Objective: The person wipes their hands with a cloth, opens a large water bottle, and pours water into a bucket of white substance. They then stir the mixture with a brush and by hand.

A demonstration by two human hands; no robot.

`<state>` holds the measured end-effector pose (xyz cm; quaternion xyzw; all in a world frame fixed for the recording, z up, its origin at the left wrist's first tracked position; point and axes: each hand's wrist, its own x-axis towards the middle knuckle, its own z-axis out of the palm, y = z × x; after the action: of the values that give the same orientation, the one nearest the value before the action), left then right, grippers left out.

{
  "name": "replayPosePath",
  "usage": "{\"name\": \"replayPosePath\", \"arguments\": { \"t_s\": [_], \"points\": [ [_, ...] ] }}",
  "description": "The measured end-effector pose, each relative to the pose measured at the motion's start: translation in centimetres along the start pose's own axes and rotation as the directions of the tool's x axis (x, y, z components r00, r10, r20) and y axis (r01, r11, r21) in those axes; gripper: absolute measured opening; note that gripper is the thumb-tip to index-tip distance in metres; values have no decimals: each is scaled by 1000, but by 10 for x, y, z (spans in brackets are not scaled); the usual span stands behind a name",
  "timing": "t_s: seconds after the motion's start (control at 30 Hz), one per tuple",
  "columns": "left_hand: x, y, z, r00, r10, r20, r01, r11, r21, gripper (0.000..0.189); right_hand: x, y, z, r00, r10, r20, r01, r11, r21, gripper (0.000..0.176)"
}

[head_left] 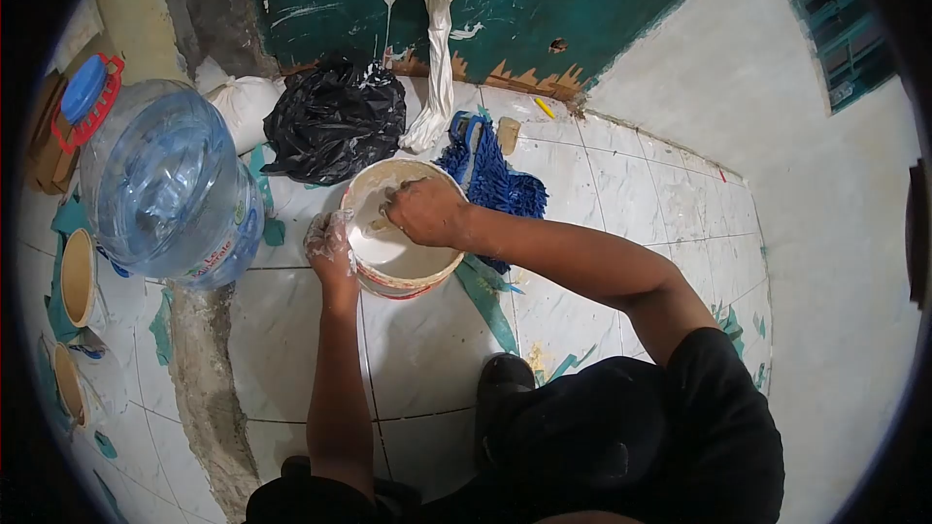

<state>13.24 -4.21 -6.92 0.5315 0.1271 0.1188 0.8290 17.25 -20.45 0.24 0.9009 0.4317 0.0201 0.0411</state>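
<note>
A round bucket [420,286] with a red-marked outer wall stands on the tiled floor in front of me. White paste [381,250] lies in it, and dried smears coat its inner wall. My left hand [332,245], whitened with paste, grips the bucket's left rim. Over the bucket's mouth, my right hand [425,212] is closed with its fingers pointing down inside. A pale, paste-covered piece shows below those fingers, but its kind is hidden.
Behind the bucket lie a black plastic bag [335,121], a twisted white sack [439,58] and a blue shaggy mop head [500,184]. A large clear water bottle [170,184] stands left, near pale containers [80,277]. Green scraps [485,306] litter the tiles. My shoe [507,372] is close by.
</note>
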Motion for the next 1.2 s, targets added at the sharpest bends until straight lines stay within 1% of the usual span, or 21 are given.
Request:
{"name": "replayPosePath", "arguments": {
  "t_s": [0.07, 0.17, 0.2, 0.27, 0.3, 0.37, 0.4, 0.47, 0.5, 0.57, 0.67, 0.7, 0.8, 0.87, 0.9, 0.97, 1.07, 1.1, 1.2],
  "points": [
    [1, -1, -1, 1000, 20, -9, -19, 999, 50, 16, 0, 0, 0, 1000, -10, 6, 10, 1000, 2, 18],
    [2, -3, -1, 999, 50, -17, -48, 993, 105, 16, 3, -3, -11, 991, -19, 129, 23, 999, -26, 18],
    [2, -4, -2, 998, 62, -19, -59, 991, 122, 16, 5, -4, -11, 992, -17, 129, 21, 999, -27, 17],
    [4, -5, -5, 997, 78, 6, -78, 990, 114, 16, 11, -6, -10, 992, -14, 128, 18, 999, -33, 17],
    [3, -4, -3, 996, 84, 24, -86, 990, 108, 16, 12, -6, -9, 996, -27, 87, 27, 1000, 7, 17],
    [-1, 2, 0, 1000, 20, -1, -20, 996, 85, 16, 12, -5, -8, 999, -36, 9, 35, 996, 78, 17],
    [-1, 5, 2, 1000, -8, -16, 10, 997, 73, 15, 11, -4, -8, 998, -46, 30, 44, 997, 58, 17],
    [-1, 3, 0, 1000, -1, -5, 1, 1000, -7, 16, 11, -8, -8, 995, -74, 73, 72, 997, 31, 17],
    [-2, 4, -2, 1000, 2, -4, -2, 999, -45, 16, 11, -7, -9, 994, -88, 69, 85, 995, 45, 17],
    [-3, 5, -3, 1000, -21, 4, 21, 999, -40, 16, 8, -4, -12, 991, -117, 62, 113, 991, 73, 17],
    [-2, 1, -3, 999, -39, -8, 39, 998, -39, 17, 10, 3, -16, 982, -55, 178, 47, 998, 50, 17],
    [-1, -1, -4, 999, -41, -16, 41, 998, -38, 17, 9, 5, -17, 983, -37, 180, 31, 999, 35, 17],
    [4, -7, -6, 999, 36, -6, -36, 996, 83, 15, 7, 6, -15, 982, 20, 188, -15, 1000, -26, 17],
    [5, -11, -8, 999, 53, -5, -52, 995, 91, 14, 6, 4, -13, 979, 58, 198, -42, 995, -87, 17],
    [6, -10, -7, 998, 62, -4, -61, 994, 94, 14, 4, 3, -12, 984, 27, 177, -14, 997, -73, 17],
    [3, -8, -6, 999, 32, -4, -32, 999, 22, 13, 0, 0, -8, 990, -37, 137, 43, 998, -43, 18],
    [2, -9, -5, 1000, 9, -9, -10, 999, -50, 13, 0, -7, -11, 966, -134, 222, 143, 989, -23, 17],
    [2, -9, -5, 1000, 6, -12, -6, 998, -67, 13, -1, -8, -14, 966, -131, 222, 137, 991, -11, 17],
    [1, -7, -5, 1000, 12, -24, -13, 999, -30, 12, 1, -5, -19, 967, -120, 224, 122, 993, 5, 16]
  ]
}}
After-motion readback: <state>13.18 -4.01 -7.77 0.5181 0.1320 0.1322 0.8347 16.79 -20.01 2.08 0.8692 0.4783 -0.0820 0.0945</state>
